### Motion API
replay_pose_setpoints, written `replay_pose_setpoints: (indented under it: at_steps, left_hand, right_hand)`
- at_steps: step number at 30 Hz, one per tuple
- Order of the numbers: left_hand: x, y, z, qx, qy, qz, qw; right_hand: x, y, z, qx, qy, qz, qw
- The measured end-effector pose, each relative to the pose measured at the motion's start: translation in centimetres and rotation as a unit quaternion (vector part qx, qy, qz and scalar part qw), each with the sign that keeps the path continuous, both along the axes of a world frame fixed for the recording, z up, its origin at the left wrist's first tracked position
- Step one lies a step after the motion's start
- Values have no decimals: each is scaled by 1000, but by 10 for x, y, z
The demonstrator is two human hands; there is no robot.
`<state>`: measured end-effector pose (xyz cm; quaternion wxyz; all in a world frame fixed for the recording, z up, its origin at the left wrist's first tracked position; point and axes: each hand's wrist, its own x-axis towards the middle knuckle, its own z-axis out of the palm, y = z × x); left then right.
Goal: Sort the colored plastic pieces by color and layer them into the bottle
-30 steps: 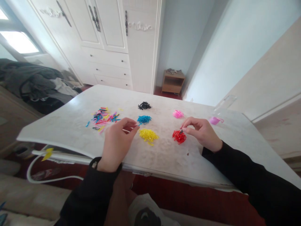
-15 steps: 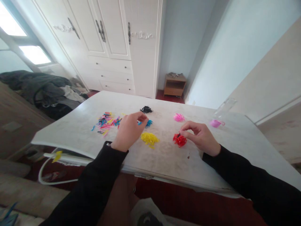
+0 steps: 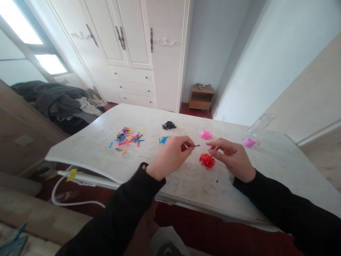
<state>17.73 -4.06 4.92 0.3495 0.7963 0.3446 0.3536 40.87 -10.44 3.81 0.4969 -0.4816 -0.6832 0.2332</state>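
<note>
Left hand pinches a black strip: thin, short, tip poking out toward 3 o'clock, between the hands. Right hand just beside it, thumb and forefinger parted. Table white, smudged; wardrobe at 11 o'clock. From the strip: red pile at 5, pink pile at 1, black pile at 10. Left hand partly blocks blue pile at 9.
</note>
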Motion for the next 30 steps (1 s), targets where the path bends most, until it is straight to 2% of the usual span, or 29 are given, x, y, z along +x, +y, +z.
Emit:
replay_pose_setpoints:
  at_steps: [2, 5, 8, 11, 14, 20, 26, 30]
  left_hand:
    - [-14, 26, 1, 33, 38, 85, 995]
    - [-34, 70, -3, 57, 78, 215, 972]
    - [-42, 103, -16, 64, 103, 264, 957]
    - [-40, 119, -31, 60, 104, 271, 955]
    - [-41, 120, -39, 60, 100, 263, 958]
    - [-53, 102, -39, 83, 95, 263, 956]
    - [-47, 86, -40, 93, 59, 208, 972]
    - [-49, 84, -38, 135, 25, 178, 974]
  right_hand:
    - [0, 0, 0, -4, -2, -11, 1000]
    - [0, -1, -1, -9, -13, -3, 1000]
    - [1, -3, -1, -16, -27, 6, 999]
    - [1, -3, -1, -25, -37, 17, 999]
    - [1, -1, 0, -24, -46, 13, 999]
    - [1, 2, 3, -20, -61, -14, 998]
    - [3, 2, 0, -27, -63, -34, 997]
    - [2, 3, 0, -19, -69, -29, 997]
